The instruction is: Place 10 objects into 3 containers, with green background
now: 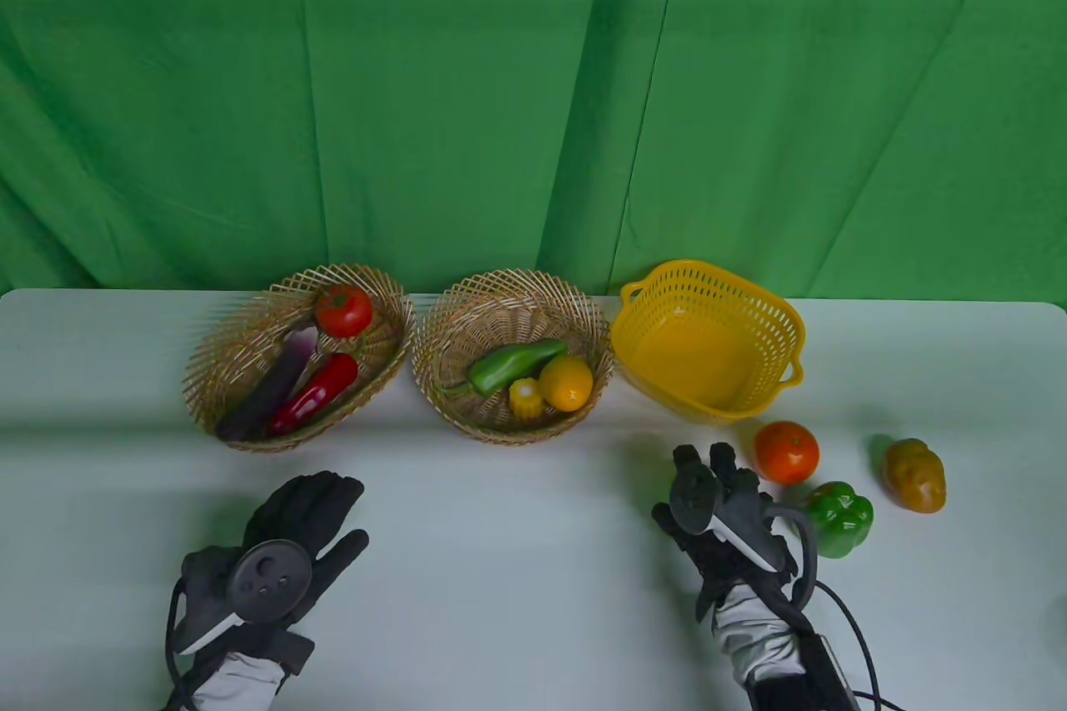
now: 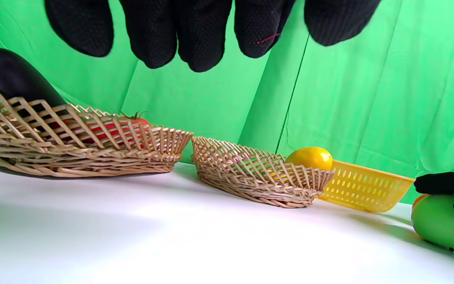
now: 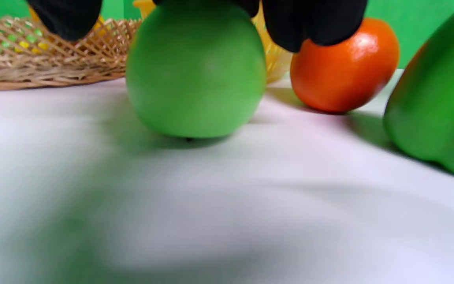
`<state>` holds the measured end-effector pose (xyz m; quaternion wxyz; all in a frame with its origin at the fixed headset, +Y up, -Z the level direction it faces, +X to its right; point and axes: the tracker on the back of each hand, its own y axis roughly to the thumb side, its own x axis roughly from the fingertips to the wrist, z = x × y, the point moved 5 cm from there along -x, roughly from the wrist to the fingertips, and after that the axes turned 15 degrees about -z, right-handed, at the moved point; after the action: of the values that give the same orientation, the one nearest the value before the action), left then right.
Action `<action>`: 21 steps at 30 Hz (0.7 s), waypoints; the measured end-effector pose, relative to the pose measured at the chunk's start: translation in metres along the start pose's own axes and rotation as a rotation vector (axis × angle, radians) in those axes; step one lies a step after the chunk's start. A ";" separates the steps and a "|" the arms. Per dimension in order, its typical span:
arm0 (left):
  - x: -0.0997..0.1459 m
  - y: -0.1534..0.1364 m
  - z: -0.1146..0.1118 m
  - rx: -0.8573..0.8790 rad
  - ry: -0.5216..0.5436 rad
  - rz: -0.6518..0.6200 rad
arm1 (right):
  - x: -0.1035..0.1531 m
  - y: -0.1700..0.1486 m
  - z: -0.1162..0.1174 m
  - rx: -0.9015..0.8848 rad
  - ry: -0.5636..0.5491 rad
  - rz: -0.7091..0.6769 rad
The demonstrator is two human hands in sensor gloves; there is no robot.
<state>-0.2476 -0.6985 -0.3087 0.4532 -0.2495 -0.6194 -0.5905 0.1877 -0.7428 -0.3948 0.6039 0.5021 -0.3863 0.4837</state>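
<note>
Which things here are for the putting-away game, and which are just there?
For the game: green apple under the right hand, orange, green bell pepper, potato, yellow basket, two wicker baskets with vegetables inside.

Just there: green cloth, left hand resting.

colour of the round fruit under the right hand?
Light green fruit, on the table under the right hand; right wrist view clearest.
</note>
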 end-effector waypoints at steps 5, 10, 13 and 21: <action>0.000 -0.003 -0.002 0.000 -0.012 0.010 | -0.002 0.005 0.007 0.048 0.006 -0.019; 0.002 -0.006 -0.001 0.001 -0.008 0.028 | -0.004 0.009 0.008 0.120 -0.011 -0.031; 0.003 -0.009 -0.001 0.002 -0.008 0.037 | -0.004 0.010 0.007 0.145 -0.021 -0.034; 0.004 -0.015 0.001 0.002 -0.003 0.059 | -0.001 0.009 0.001 0.109 -0.063 -0.084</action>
<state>-0.2622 -0.7012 -0.3122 0.4700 -0.2681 -0.6130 -0.5757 0.1791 -0.7436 -0.3939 0.5830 0.5651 -0.3567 0.4622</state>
